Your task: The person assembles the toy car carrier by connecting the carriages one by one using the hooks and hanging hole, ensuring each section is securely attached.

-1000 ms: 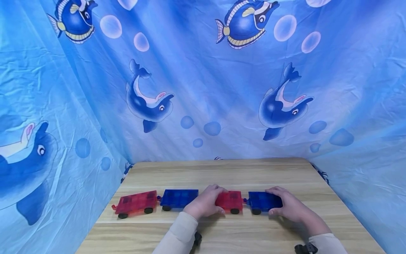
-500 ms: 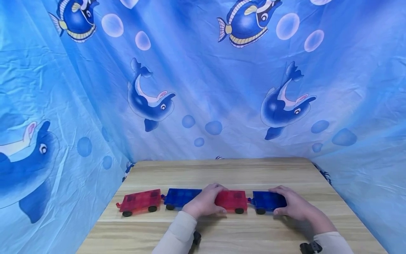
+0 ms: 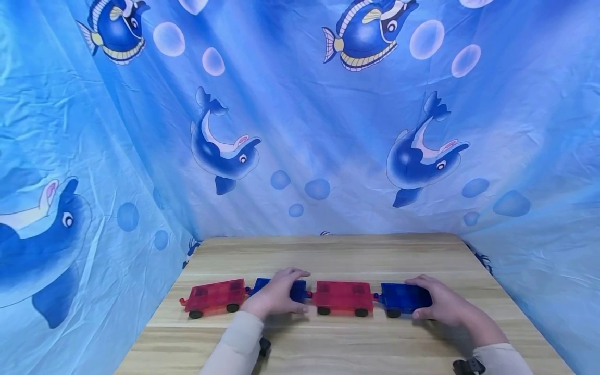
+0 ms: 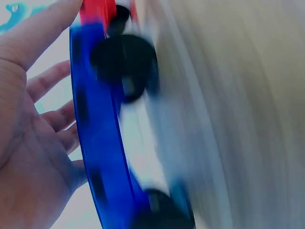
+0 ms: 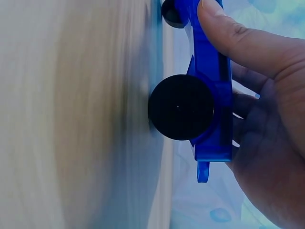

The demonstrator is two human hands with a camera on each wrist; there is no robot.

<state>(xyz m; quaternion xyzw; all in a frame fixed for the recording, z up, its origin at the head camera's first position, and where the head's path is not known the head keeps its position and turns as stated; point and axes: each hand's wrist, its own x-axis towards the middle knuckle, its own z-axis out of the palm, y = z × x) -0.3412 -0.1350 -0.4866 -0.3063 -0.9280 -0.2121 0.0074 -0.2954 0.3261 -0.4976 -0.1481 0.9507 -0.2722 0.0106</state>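
Observation:
Four wheeled toy cars stand coupled in a row on the wooden table (image 3: 328,255): a red car (image 3: 214,296), a left blue car (image 3: 298,291), a middle red car (image 3: 342,297) and a right blue car (image 3: 403,297). My left hand (image 3: 292,291) lies over the left blue car (image 4: 97,143), fingers across its far edge and thumb on the near side. My right hand (image 3: 414,298) grips the right blue car (image 5: 209,62), thumb (image 5: 228,33) on its near edge above a black wheel (image 5: 181,107).
A blue cloth (image 3: 300,130) printed with dolphins and fish hangs behind the table and down both sides. The table's far half and its near strip (image 3: 356,349) are bare wood. Both wrist views are motion-blurred.
My left hand has left the middle red car and moved left onto the left blue car. The whole row has slid slightly to the right, the right hand still on the end car.

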